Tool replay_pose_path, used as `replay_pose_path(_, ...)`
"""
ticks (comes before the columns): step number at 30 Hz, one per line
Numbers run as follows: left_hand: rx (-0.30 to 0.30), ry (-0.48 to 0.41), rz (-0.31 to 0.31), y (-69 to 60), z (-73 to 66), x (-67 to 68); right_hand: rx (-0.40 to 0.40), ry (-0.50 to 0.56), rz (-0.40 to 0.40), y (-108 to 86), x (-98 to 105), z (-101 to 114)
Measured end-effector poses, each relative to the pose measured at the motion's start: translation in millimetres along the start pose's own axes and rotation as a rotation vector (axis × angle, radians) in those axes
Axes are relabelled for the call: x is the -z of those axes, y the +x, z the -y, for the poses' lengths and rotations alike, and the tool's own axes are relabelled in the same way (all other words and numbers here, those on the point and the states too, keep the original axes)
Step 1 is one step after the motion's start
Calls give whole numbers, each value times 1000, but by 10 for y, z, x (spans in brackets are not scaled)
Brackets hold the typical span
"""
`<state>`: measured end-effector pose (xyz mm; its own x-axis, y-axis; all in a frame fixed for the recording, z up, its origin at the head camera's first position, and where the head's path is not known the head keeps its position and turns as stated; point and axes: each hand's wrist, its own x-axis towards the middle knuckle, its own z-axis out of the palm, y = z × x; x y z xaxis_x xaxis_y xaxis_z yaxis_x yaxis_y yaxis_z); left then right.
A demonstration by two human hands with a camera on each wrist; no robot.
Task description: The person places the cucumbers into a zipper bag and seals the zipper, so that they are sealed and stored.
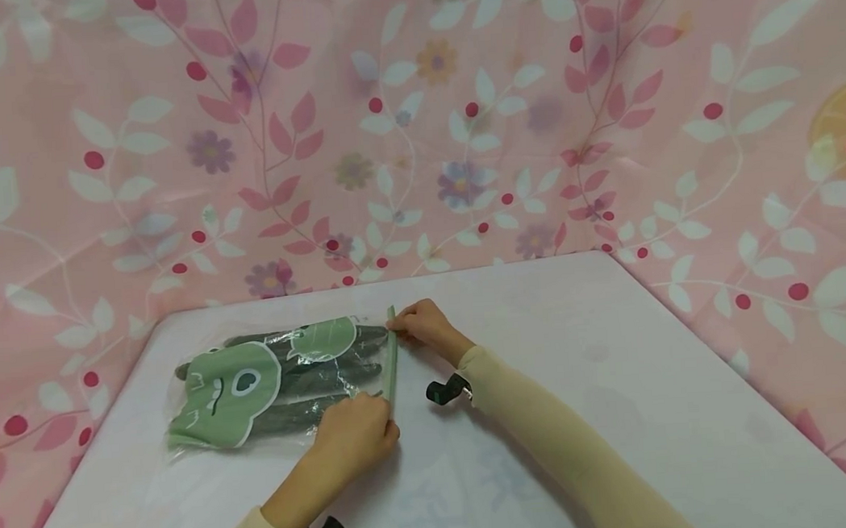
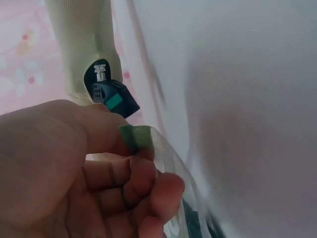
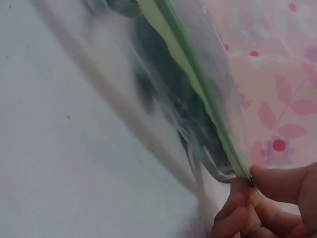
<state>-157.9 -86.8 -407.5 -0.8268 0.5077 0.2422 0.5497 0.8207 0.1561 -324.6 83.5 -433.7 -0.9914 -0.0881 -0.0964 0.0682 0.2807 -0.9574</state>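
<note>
A clear plastic bag (image 1: 259,391) with a green cartoon print lies flat on the table, left of the middle. Inside it are dark, long shapes with rounded ends; their kind is hard to tell. Along its right edge runs a stiff green strip (image 1: 392,367). My left hand (image 1: 353,434) grips the near end of that strip; in the left wrist view, thumb and fingers pinch the green end (image 2: 137,138). At the far end, my right hand (image 1: 427,328) pinches the strip (image 3: 198,82) between thumb and finger. The strip is held taut between both hands.
The white-covered table (image 1: 621,413) extends to the right of the hands. Pink cloth with a leaf-and-flower print (image 1: 415,135) hangs behind and along the sides. A small black camera (image 1: 447,390) sits on my right wrist.
</note>
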Motion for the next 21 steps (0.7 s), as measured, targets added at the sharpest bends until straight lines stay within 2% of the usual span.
replay_pose_path(6,-18,-1,-34,5,-6,-2,85,-44,-83,-4,-38,13)
replay_pose_path(14,-43,26,-71,28,-62,1,47,-46,-115,20,-92,52)
replay_pose_path(21,-82,13,-92,30,-65,19,38,-41,-171,36,-151,63)
